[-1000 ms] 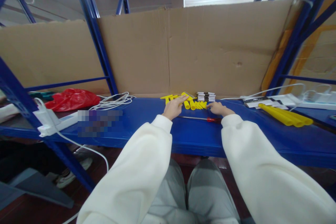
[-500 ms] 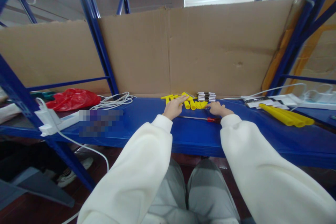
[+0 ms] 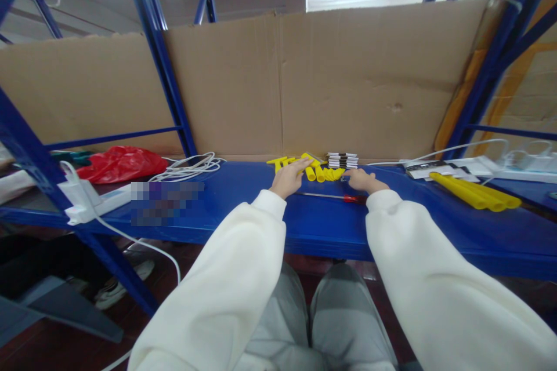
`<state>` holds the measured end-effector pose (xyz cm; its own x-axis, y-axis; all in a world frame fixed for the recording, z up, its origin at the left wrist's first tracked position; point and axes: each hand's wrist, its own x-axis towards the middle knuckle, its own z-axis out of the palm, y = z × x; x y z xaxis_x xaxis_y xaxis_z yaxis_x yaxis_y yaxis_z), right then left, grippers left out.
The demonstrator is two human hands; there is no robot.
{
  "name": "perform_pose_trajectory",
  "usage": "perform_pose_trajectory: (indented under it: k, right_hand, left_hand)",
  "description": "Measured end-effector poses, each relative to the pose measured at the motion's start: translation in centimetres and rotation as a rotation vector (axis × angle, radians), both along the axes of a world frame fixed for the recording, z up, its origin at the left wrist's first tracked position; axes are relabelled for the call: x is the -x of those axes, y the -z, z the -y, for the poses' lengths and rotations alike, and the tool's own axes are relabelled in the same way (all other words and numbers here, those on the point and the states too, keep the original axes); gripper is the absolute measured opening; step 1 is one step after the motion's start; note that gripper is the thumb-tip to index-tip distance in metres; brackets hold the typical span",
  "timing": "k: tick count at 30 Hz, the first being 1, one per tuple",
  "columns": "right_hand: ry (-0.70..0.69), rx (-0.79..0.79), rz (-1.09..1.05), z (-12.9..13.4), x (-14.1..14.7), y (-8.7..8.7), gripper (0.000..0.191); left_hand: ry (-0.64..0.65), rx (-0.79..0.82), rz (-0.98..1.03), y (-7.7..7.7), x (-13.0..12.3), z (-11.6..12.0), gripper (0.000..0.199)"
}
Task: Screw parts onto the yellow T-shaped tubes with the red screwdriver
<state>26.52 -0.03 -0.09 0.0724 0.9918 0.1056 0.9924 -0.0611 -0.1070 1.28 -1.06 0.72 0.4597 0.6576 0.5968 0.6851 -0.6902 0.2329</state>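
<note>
On the blue shelf top, my left hand lies flat with its fingers stretched out, beside several yellow pieces. My right hand is at the right end of the yellow row, its index finger reaching toward small items too tiny to make out; its other fingers are partly hidden. A screwdriver with a red handle lies between the hands, its shaft pointing left. Behind the yellow pieces sits a stack of white and black packets.
Three long yellow tubes lie at the right near white packages and a power strip. On the left are a red plastic bag, coiled white cable and another power strip. Cardboard stands behind.
</note>
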Motion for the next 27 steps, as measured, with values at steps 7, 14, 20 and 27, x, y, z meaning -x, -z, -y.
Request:
perform_pose_trajectory:
  k: [7,14,20,27]
  right_hand:
    - [0.025,0.109,0.011,0.8,0.6,-0.5,0.061]
    - [0.005,0.084,0.012,1.1,0.2,-1.1,0.063]
    - [0.001,0.141,0.013,1.0,0.1,-1.0,0.06]
    - [0.052,0.083,0.009,1.2,0.0,-1.2,0.055]
  left_hand:
    - [-0.011,-0.005,-0.013,0.1,-0.1,-0.1,0.062]
    - [-0.013,0.006,-0.017,-0.1,-0.1,0.1,0.062]
    - [-0.017,0.014,-0.028,0.0,-0.1,0.1,0.063]
    - [-0.022,0.01,-0.046,-0.1,0.0,0.1,0.062]
